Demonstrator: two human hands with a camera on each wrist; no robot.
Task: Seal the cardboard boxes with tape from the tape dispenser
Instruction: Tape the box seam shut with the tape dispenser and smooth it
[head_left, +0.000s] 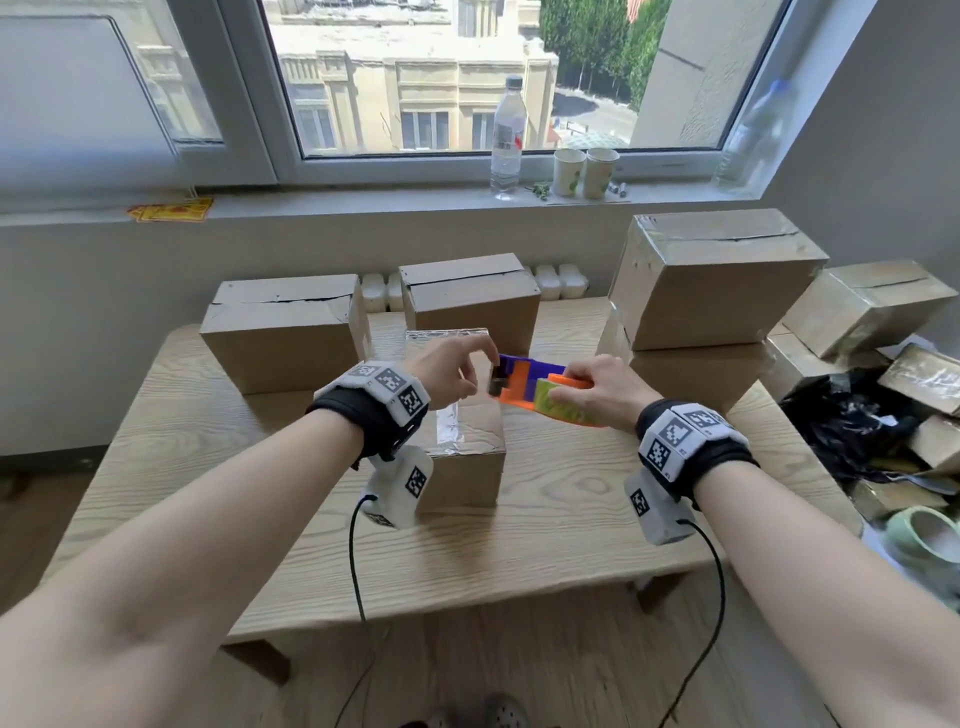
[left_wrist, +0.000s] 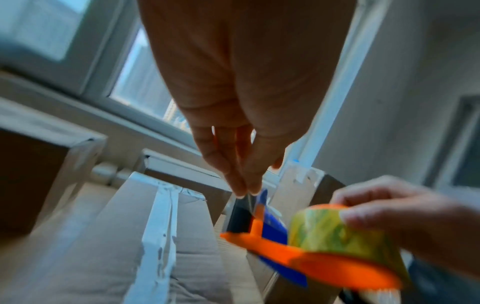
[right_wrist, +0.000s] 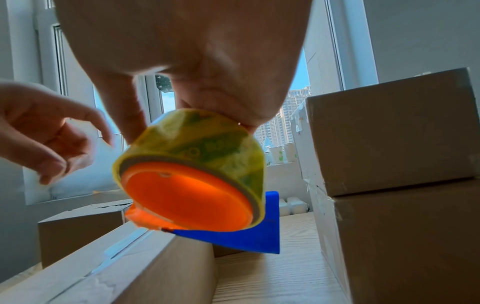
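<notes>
Tape dispenser (head_left: 540, 388) lengthwise left-right, cutter end leftward, right hand (head_left: 602, 388) gripping its roll, left hand (head_left: 451, 370) pinching the tape end.

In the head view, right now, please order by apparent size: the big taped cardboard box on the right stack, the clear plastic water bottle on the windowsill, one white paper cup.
1. Big taped cardboard box
2. Clear plastic water bottle
3. White paper cup

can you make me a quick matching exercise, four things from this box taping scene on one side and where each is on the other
Things:
1. tape dispenser
2. paper cups
3. taped box
4. left hand

Places:
A. on the windowsill
B. in the right hand
C. at the dispenser's front end
D. on the table, under the hands

Pairs: 1-B, 2-A, 3-D, 4-C
</notes>
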